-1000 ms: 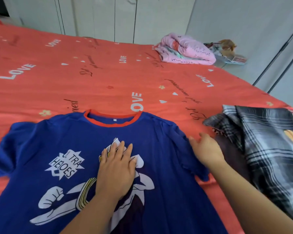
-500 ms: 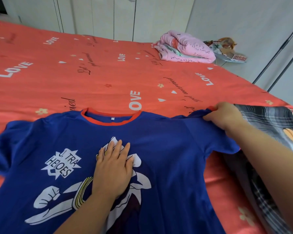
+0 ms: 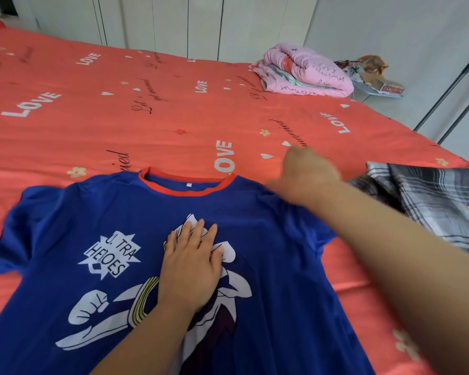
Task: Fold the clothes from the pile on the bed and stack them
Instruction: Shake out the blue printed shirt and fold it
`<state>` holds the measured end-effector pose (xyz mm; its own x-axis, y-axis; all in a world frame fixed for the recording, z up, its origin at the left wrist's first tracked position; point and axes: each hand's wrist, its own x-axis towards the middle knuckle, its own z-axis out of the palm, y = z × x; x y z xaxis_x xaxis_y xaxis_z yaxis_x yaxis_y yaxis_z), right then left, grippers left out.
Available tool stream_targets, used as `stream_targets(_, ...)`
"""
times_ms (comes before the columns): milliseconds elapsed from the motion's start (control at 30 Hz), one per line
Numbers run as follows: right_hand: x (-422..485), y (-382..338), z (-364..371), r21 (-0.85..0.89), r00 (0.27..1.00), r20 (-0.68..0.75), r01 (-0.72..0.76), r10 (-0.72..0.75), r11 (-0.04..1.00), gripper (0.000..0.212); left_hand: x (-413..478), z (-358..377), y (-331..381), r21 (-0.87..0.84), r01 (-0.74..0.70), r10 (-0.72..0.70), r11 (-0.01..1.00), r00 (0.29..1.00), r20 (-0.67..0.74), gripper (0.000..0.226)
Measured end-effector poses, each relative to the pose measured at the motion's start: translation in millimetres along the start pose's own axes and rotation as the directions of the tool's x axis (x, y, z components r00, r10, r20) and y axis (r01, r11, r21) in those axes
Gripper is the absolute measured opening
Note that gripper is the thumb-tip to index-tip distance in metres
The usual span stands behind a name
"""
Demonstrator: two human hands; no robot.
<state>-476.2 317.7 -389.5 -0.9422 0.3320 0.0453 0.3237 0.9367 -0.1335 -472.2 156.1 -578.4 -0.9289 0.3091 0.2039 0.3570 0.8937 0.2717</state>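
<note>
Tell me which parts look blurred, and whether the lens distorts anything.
Head view: the right hand is smeared by motion blur; the left hand, flat on the blue T-shirt, is sharp; the wide lens tilts the wardrobe doors; no glare.

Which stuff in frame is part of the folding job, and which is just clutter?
In the job:
blue T-shirt, spread flat
left hand, pressing flat on its print
right hand, blurred, at its shoulder
plaid garment, probably from the pile
bed

Lying about:
pink bundle, far corner
papers beyond it
wardrobe doors
</note>
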Motion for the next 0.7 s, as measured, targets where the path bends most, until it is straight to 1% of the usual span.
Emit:
stream_targets(33,-8.4,-14.5,10.0,0.092,0.990,0.100,0.092,-0.102,0.991,0.040,-0.1,0.2,-0.2,0.005,0.000,0.000,1.000,1.000,-0.001,0.055)
stream_targets(67,-16.1,-24.4,19.1,0.199,0.971,0.156,0.146,-0.178,0.969,0.042,0.0,0.0,0.0,0.005,-0.002,0.002,1.000,1.000,-0.002,0.053)
stream_targets(100,-20.8,-27.6,25.4,0.266,0.967,0.143,0.168,-0.211,0.949,0.038,0.0,-0.3,0.4,0.003,-0.006,0.006,1.000,1.000,0.000,0.053)
stream_targets(133,-20.7,-23.5,29.2,0.277,0.977,0.078,0.169,-0.197,0.946,0.031,0.1,-0.5,0.7,0.001,-0.010,0.010,1.000,1.000,0.001,0.052)
stream_targets(167,-17.9,-13.9,30.7,0.257,0.989,0.016,0.139,-0.148,0.956,0.027,0.1,-0.7,0.3,-0.004,-0.012,0.012,1.000,1.000,0.000,0.052)
stream_targets(200,-14.5,0.3,33.0,0.218,0.997,-0.019,0.079,-0.077,0.973,0.027,0.5,-0.6,-0.3,-0.011,-0.013,0.013,1.000,1.000,-0.002,0.051)
stream_targets(233,-14.3,16.5,35.6,0.166,1.000,-0.015,0.008,-0.005,0.986,0.027,0.3,-0.2,-1.6,-0.015,-0.013,0.013,1.000,1.000,0.000,0.051)
stream_targets(267,-16.8,31.5,38.8,0.130,0.999,0.023,-0.048,0.045,0.990,0.031,-0.2,0.1,-2.5,-0.014,-0.014,0.014,1.000,1.000,0.002,0.051)
stream_targets(300,-21.8,44.0,43.7,0.136,0.994,0.091,-0.071,0.059,0.988,0.037,-0.5,0.5,-3.1,-0.007,-0.013,0.013,1.000,1.000,0.001,0.051)
stream_targets(367,-38.3,56.8,56.4,0.219,0.971,0.236,-0.021,-0.032,0.975,0.058,-1.0,1.1,-3.8,-0.002,-0.009,0.009,1.000,1.000,0.001,0.052)
stream_targets(400,-47.9,58.0,62.4,0.232,0.955,0.285,0.019,-0.086,0.973,0.068,-0.4,1.5,-3.3,-0.007,-0.007,0.007,1.000,1.000,-0.001,0.053)
stream_targets(433,-55.4,59.8,70.2,0.205,0.943,0.306,0.069,-0.131,0.976,0.073,0.0,1.4,-3.0,-0.008,-0.006,0.006,1.000,1.000,-0.001,0.053)
stream_targets(467,-60.8,61.9,78.9,0.151,0.944,0.291,0.113,-0.153,0.982,0.069,0.3,0.6,-2.3,-0.011,-0.006,0.006,1.000,1.000,0.002,0.053)
stream_targets(500,-64.9,62.8,85.1,0.088,0.958,0.245,0.129,-0.147,0.988,0.057,0.1,0.2,-2.2,-0.012,-0.006,0.007,1.000,1.000,0.007,0.053)
stream_targets(567,-69.9,60.5,85.4,-0.011,0.985,0.153,0.082,-0.080,0.997,0.025,-1.2,0.7,-2.7,-0.012,-0.003,0.003,1.000,1.000,0.006,0.052)
stream_targets(600,-70.6,59.0,82.9,-0.029,0.988,0.145,0.059,-0.054,0.998,0.019,-1.2,0.3,-2.7,-0.017,-0.002,0.002,1.000,1.000,0.002,0.052)
stream_targets(700,-69.7,57.3,76.6,0.049,0.980,0.186,0.058,-0.066,0.997,0.028,-0.7,-1.5,-0.9,-0.050,0.002,-0.002,0.999,1.000,-0.003,0.051)
